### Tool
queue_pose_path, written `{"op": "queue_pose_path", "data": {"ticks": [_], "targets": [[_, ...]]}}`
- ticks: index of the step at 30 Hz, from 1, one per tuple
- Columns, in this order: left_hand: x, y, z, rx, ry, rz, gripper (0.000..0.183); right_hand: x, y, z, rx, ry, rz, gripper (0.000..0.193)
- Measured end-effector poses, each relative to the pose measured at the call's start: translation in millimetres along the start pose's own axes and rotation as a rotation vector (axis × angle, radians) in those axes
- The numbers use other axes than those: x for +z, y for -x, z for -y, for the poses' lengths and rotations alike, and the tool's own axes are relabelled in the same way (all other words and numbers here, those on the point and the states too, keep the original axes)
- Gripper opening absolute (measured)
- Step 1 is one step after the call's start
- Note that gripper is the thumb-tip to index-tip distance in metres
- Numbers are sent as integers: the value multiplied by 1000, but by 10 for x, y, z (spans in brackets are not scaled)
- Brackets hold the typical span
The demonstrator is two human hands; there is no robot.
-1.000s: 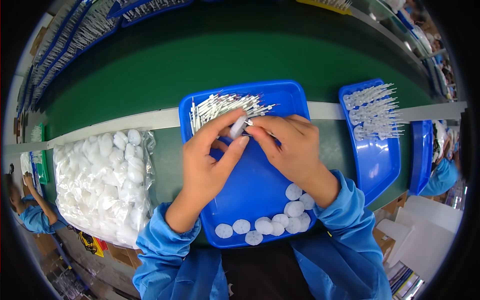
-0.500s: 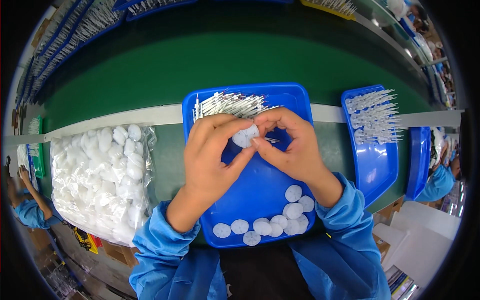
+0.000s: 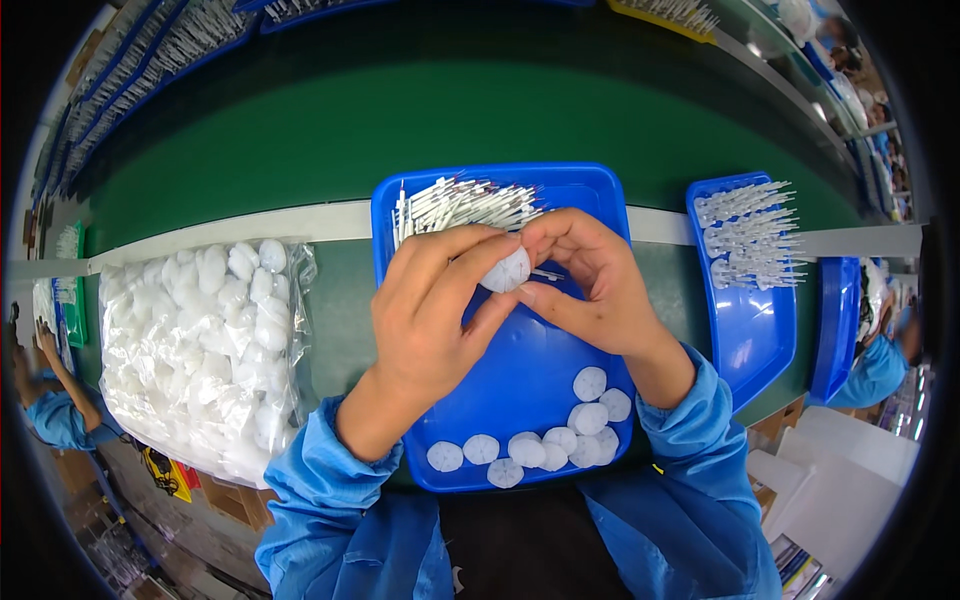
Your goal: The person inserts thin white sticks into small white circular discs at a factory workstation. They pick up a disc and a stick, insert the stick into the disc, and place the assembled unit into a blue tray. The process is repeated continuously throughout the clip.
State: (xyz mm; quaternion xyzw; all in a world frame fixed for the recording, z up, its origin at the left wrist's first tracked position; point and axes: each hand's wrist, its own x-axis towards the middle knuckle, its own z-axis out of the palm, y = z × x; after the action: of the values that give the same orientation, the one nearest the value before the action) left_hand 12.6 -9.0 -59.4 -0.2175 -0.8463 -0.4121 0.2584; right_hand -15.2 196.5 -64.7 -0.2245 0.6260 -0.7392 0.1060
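Between my two hands, above the middle of a blue tray, is a small round white disc. My left hand pinches it from the left, fingers over its top edge and thumb below. From the right, the fingertips and thumb of my right hand close on its edge. Thin white sticks lie in a pile at the tray's far end, partly behind my fingers. Several similar white discs are spread along the tray's near edge and near right corner.
Left of the tray, a clear plastic bag is full of white rounded pieces. On the right, another blue tray carries rows of sticks standing on discs. More filled trays line the far left. Other people in blue sleeves are at both sides.
The disc has turned in my fingers, showing a rounder face, and has shifted slightly right. Both hands stay closed around it; the loose discs keep their arrangement.
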Motion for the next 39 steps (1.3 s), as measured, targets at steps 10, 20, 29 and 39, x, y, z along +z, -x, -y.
{"op": "queue_pose_path", "data": {"ticks": [10, 20, 29, 39], "targets": [[-6, 2, -41, 37, 55, 17, 50, -29, 37, 89, 226, 64, -165, 8], [-127, 78, 114, -503, 647, -7, 30, 88, 131, 143, -233, 1513, 54, 27], [-31, 125, 111, -561, 628, 139, 33, 89, 48, 111, -45, 188, -216, 14], [-7, 133, 105, -561, 635, -48, 34, 101, 120, 105, -88, 715, -178, 28]]}}
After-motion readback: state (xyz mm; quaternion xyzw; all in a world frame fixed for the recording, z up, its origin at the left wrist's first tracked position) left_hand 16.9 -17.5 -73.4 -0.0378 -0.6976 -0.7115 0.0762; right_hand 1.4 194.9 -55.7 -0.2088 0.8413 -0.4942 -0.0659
